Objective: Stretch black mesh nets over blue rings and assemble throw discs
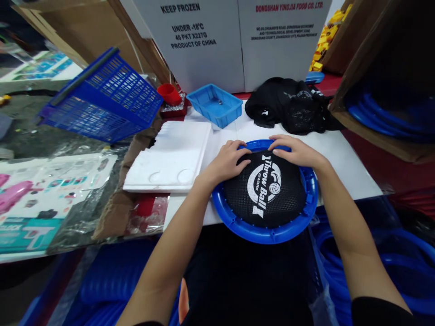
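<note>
A round blue plastic ring lies at the near edge of the white work surface, partly over my lap. Black mesh netting printed "Throw Ball" in white covers its middle. My left hand is on the far left of the ring, its fingers curled at the rim and its thumb over the mesh. On the far right side, my right hand has its fingers bent over the rim, with the thumb at the mesh edge. The undersides of both grips are hidden.
A white foam slab lies left of the ring. Behind stand a light-blue tray with small metal pieces, a red cup and a pile of black netting. A blue basket leans left; a carton holds blue rings at right.
</note>
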`<state>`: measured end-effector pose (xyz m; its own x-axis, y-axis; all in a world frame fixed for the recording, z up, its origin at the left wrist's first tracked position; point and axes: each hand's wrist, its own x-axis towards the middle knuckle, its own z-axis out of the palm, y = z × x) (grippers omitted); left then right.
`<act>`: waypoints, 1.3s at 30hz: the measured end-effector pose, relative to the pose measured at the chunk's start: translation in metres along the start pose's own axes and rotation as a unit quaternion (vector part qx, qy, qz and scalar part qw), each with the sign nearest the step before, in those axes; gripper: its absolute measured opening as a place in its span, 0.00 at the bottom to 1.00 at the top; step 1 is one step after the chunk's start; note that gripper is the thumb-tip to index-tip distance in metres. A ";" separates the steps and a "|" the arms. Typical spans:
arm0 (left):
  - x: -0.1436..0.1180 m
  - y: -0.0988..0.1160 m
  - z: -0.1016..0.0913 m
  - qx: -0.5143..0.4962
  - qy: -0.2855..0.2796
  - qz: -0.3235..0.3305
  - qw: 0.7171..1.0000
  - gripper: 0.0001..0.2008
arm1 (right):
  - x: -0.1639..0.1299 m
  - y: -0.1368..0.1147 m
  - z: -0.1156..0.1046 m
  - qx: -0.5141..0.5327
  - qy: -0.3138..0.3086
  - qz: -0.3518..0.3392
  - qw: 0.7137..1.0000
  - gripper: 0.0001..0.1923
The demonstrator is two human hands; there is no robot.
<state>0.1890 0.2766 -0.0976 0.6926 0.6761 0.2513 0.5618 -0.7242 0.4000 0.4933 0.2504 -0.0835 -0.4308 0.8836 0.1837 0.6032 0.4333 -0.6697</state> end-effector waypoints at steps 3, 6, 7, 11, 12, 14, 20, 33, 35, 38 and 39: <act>0.000 0.003 0.000 0.013 -0.027 -0.017 0.999 0.15 | 0.000 0.001 0.006 -0.051 -0.038 0.002 0.998 0.17; 0.004 0.008 -0.002 0.004 -0.039 -0.033 0.999 0.10 | -0.001 -0.001 0.010 -0.071 -0.055 0.010 0.996 0.18; 0.006 0.009 -0.003 -0.008 -0.037 -0.037 0.999 0.09 | 0.000 -0.002 0.010 -0.073 -0.056 0.008 0.996 0.16; 0.012 0.006 -0.002 -0.103 0.003 -0.045 0.994 0.04 | 0.002 -0.010 0.010 -0.068 -0.020 -0.005 0.997 0.06; 0.012 0.004 -0.003 -0.131 0.015 -0.053 0.990 0.03 | 0.003 -0.011 0.010 -0.059 -0.006 -0.006 0.998 0.05; 0.012 0.001 -0.004 -0.176 0.035 -0.080 0.981 0.03 | 0.005 -0.013 0.009 -0.031 0.018 -0.001 0.999 0.04; 0.010 -0.003 -0.006 -0.210 0.092 -0.137 0.964 0.04 | 0.007 -0.010 0.009 0.027 0.042 0.033 0.998 0.06; 0.012 -0.010 0.008 -0.236 0.139 -0.150 0.950 0.07 | 0.018 0.012 0.018 0.035 0.037 0.103 0.993 0.09; 0.012 -0.010 0.007 -0.231 0.138 -0.150 0.951 0.07 | 0.018 0.010 0.017 0.027 0.041 0.108 0.993 0.09; 0.014 -0.011 0.006 -0.240 0.122 -0.169 0.948 0.08 | 0.017 0.008 0.015 0.049 0.027 0.116 0.992 0.10; 0.015 -0.013 0.005 -0.239 0.116 -0.175 0.948 0.09 | 0.017 0.008 0.014 0.064 0.016 0.118 0.991 0.10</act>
<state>0.1943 0.2950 -0.1031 0.3524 0.9157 0.1930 0.4313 -0.3419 0.8349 0.4811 0.2664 -0.0960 -0.2642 0.9639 0.0325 0.5938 0.1891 -0.7821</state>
